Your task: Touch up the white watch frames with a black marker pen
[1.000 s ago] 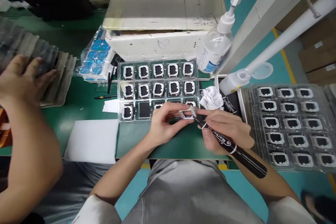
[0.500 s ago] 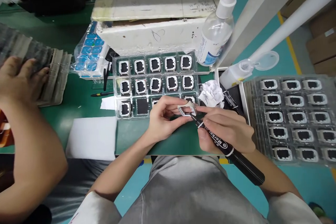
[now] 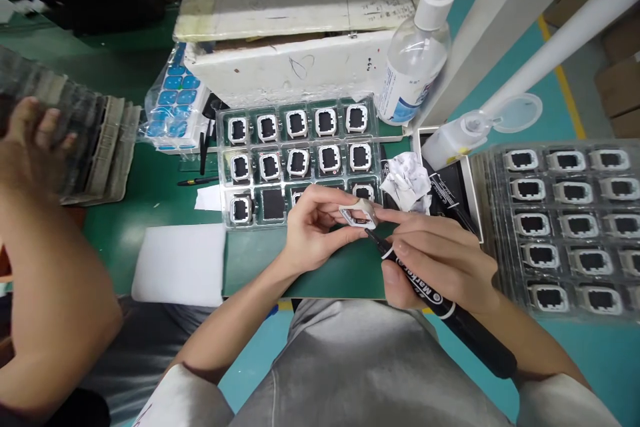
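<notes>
Between the thumb and fingers of my left hand (image 3: 313, 230) is a small white watch-case-like frame (image 3: 359, 214), tilted, its opening facing me. My right hand (image 3: 440, 257) grips a black marker (image 3: 450, 313) whose tip sits just below the frame's lower edge; whether it touches cannot be made out. An outstretched finger of that hand reaches the frame's right side. Just beyond my hands lies a clear plastic tray (image 3: 254, 150) with rows of similar white frames; one front pocket (image 3: 273, 203) holds no frame, and my left hand hides part of the front row.
Stacked trays of frames (image 3: 533, 223) stand at right. Crumpled paper (image 3: 406, 180), a pump bottle (image 3: 415, 67) and a squeeze bottle (image 3: 457, 137) are nearer. A white box (image 3: 285, 70) stands behind. At left are a foam sheet (image 3: 180, 263) and another person's hand (image 3: 30, 147) on stacked trays.
The marker tip has drawn back from the frame's opening, down past its lower edge, as my right hand moved slightly right and down. The other person's hand has shifted left.
</notes>
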{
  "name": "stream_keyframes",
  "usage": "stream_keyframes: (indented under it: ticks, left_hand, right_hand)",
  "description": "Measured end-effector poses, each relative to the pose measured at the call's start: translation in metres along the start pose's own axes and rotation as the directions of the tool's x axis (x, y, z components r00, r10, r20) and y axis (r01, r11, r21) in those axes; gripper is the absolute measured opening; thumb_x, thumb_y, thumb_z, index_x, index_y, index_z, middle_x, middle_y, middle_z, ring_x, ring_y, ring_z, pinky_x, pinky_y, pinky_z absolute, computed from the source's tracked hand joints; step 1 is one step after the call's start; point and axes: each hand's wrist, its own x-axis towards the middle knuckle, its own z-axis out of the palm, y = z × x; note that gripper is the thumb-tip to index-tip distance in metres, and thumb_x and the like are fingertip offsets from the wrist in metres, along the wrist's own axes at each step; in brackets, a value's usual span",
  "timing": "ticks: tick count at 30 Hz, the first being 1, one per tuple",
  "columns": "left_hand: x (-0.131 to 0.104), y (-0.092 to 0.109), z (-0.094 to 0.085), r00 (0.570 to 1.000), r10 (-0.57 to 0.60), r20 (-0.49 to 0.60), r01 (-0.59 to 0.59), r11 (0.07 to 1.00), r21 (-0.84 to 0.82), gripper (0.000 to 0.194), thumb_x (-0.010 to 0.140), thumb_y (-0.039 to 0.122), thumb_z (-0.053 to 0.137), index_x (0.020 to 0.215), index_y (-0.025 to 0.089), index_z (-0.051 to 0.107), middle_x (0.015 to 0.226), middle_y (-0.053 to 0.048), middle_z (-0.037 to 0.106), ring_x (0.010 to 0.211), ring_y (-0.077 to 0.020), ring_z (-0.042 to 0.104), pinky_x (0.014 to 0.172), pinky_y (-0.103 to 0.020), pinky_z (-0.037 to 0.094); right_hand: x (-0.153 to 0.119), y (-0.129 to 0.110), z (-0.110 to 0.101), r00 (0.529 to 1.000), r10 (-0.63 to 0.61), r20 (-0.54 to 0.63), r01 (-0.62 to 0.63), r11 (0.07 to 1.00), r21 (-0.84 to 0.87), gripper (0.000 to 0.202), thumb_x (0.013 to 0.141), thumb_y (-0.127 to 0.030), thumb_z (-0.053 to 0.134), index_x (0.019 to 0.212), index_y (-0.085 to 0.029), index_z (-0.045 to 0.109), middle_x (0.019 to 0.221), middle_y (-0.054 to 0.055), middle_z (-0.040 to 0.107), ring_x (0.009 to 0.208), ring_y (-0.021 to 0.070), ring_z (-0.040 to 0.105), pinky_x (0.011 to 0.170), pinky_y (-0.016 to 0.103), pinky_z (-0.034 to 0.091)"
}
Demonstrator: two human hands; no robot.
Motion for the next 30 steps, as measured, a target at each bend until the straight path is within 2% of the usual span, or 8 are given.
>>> stream_keyframes:
  ticks: [2, 3, 8, 12, 16, 25, 28, 30]
  left_hand:
    - [-0.0016, -0.0010, -0.0004, 1.000, 0.024, 0.004, -0.024, 1.000, 0.007, 0.056, 0.088, 0.002, 0.095, 0.130, 0.027, 0.069, 0.112, -0.001, 0.087, 0.106, -0.0218, 0.089, 0.091, -0.028, 0.077]
    - [-0.0023, -0.0015, -0.0007, 0.999, 0.034, 0.004, -0.034, 0.999, 0.022, 0.056, 0.089, 0.002, 0.095, 0.131, 0.027, 0.068, 0.113, -0.001, 0.087, 0.107, -0.0226, 0.089, 0.090, -0.028, 0.077]
    - [-0.0034, -0.0030, -0.0022, 0.997, 0.081, -0.007, -0.080, 0.986, 0.146, 0.048, 0.092, 0.012, 0.096, 0.128, 0.026, 0.068, 0.113, -0.004, 0.087, 0.107, -0.0263, 0.089, 0.088, -0.031, 0.078]
    - [-0.0027, -0.0045, -0.0037, 0.992, 0.123, -0.024, -0.118, 0.982, 0.149, 0.053, 0.087, 0.007, 0.099, 0.129, 0.026, 0.073, 0.115, -0.004, 0.087, 0.107, -0.0278, 0.089, 0.089, -0.033, 0.079]
    - [-0.0038, -0.0052, -0.0050, 0.994, 0.104, -0.032, -0.097, 0.982, 0.163, 0.051, 0.087, 0.010, 0.099, 0.130, 0.025, 0.074, 0.113, -0.005, 0.087, 0.107, -0.0275, 0.089, 0.090, -0.032, 0.078]
    - [-0.0022, -0.0012, -0.0008, 0.998, 0.062, -0.013, -0.062, 0.997, 0.043, 0.060, 0.084, -0.002, 0.097, 0.130, 0.027, 0.071, 0.113, -0.002, 0.088, 0.107, -0.0259, 0.089, 0.088, -0.030, 0.078]
    - [0.0008, 0.0020, -0.0009, 1.000, -0.001, 0.026, 0.002, 1.000, -0.028, 0.053, 0.088, 0.004, 0.097, 0.128, 0.027, 0.069, 0.110, -0.002, 0.089, 0.102, -0.0259, 0.090, 0.085, -0.030, 0.078]
    - [0.0021, 0.0034, -0.0028, 0.996, -0.069, 0.063, 0.073, 0.995, -0.068, 0.048, 0.091, 0.014, 0.098, 0.125, 0.027, 0.067, 0.109, -0.003, 0.089, 0.097, -0.0270, 0.090, 0.084, -0.032, 0.079]
  right_hand:
    - [0.0058, 0.0018, -0.0004, 0.980, -0.199, -0.021, 0.199, 0.980, -0.012, 0.013, 0.099, -0.015, 0.070, 0.093, -0.023, 0.062, 0.077, -0.001, 0.069, 0.068, 0.0116, 0.070, 0.105, 0.037, 0.077]
    - [0.0077, 0.0026, -0.0006, 0.971, -0.237, -0.022, 0.237, 0.971, -0.024, 0.014, 0.099, -0.013, 0.069, 0.092, -0.023, 0.061, 0.077, 0.000, 0.069, 0.069, 0.0121, 0.070, 0.105, 0.037, 0.077]
    - [0.0085, 0.0034, 0.0004, 0.978, -0.209, -0.011, 0.208, 0.977, -0.056, 0.018, 0.096, -0.015, 0.075, 0.093, -0.024, 0.061, 0.075, -0.003, 0.069, 0.068, 0.0131, 0.072, 0.103, 0.040, 0.078]
    - [0.0075, 0.0038, 0.0031, 0.977, -0.210, -0.034, 0.208, 0.976, -0.059, 0.012, 0.099, -0.016, 0.067, 0.092, -0.025, 0.062, 0.072, -0.002, 0.069, 0.068, 0.0137, 0.072, 0.103, 0.039, 0.078]
    - [0.0068, 0.0043, 0.0035, 0.978, -0.205, -0.029, 0.203, 0.978, -0.057, 0.011, 0.097, -0.015, 0.068, 0.093, -0.024, 0.063, 0.074, -0.001, 0.069, 0.070, 0.0144, 0.072, 0.104, 0.039, 0.078]
    - [0.0068, 0.0046, -0.0001, 0.976, -0.216, -0.001, 0.216, 0.976, -0.030, 0.012, 0.097, -0.014, 0.071, 0.093, -0.022, 0.062, 0.078, 0.000, 0.069, 0.071, 0.0136, 0.070, 0.107, 0.042, 0.077]
    - [0.0044, 0.0033, 0.0000, 0.969, -0.245, 0.004, 0.245, 0.969, -0.013, 0.015, 0.094, -0.014, 0.075, 0.091, -0.021, 0.063, 0.081, 0.001, 0.070, 0.072, 0.0137, 0.071, 0.106, 0.041, 0.078]
    - [0.0003, -0.0013, 0.0006, 0.989, -0.150, 0.000, 0.150, 0.989, -0.005, 0.018, 0.093, -0.018, 0.080, 0.092, -0.023, 0.063, 0.082, -0.001, 0.071, 0.074, 0.0127, 0.073, 0.106, 0.039, 0.078]
